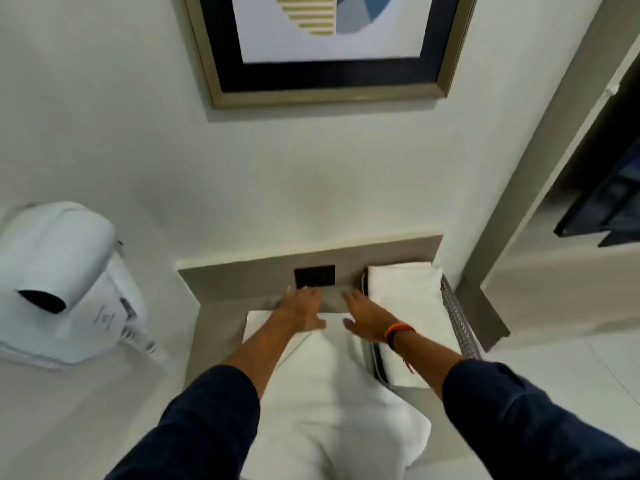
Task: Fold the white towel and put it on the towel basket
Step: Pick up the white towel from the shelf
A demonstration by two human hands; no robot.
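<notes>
A white towel [332, 393] lies spread lengthwise on the grey counter [214, 334], its near end hanging toward me. My left hand [301, 310] rests flat on the towel's far left corner, fingers spread. Beside it, my right hand [363, 315] lies flat on the far right part of the towel, fingers apart, with a dark and orange band on the wrist. Neither hand grips the cloth. To the right stands the metal mesh towel basket [460, 320], with folded white towels [405, 296] stacked in it.
A white wall-mounted hair dryer [65, 282] hangs at the left. A dark socket plate [314, 276] sits in the grey backsplash just beyond my hands. A framed picture [325, 46] hangs above. A doorway [595, 188] opens at the right.
</notes>
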